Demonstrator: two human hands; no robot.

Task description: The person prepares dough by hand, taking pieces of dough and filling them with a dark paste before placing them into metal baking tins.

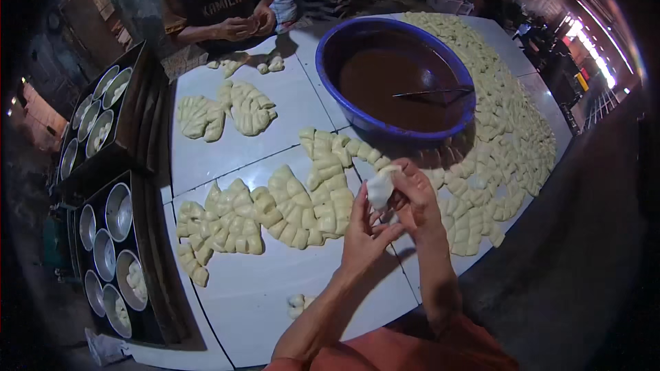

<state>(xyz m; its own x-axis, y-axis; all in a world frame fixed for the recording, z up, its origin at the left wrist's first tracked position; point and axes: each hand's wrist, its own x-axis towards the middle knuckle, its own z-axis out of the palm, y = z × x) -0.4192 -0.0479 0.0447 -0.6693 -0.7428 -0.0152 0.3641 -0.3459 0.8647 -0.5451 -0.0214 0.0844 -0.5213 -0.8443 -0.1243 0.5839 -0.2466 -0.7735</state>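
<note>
My left hand (364,233) and my right hand (418,199) are together above the tiled table, gripping a soft white dough piece (380,189) between their fingers. Just beyond them, a short row of cut dough pieces (364,151) joins pale, segmented dough clusters (289,209) spread across the middle of the tabletop. A few small dough lumps (300,306) lie below my left hand, near my forearm. On the right, many more pale pieces (495,165) cover the table out to its curved edge.
A blue basin (330,62) of brown liquid with a dark utensil stands at the back. A co-worker (220,10) handles something small across the table (230,144). Stacked black trays (148,268) holding round metal tins line the left side. Dough clusters (247,113) lie before the co-worker.
</note>
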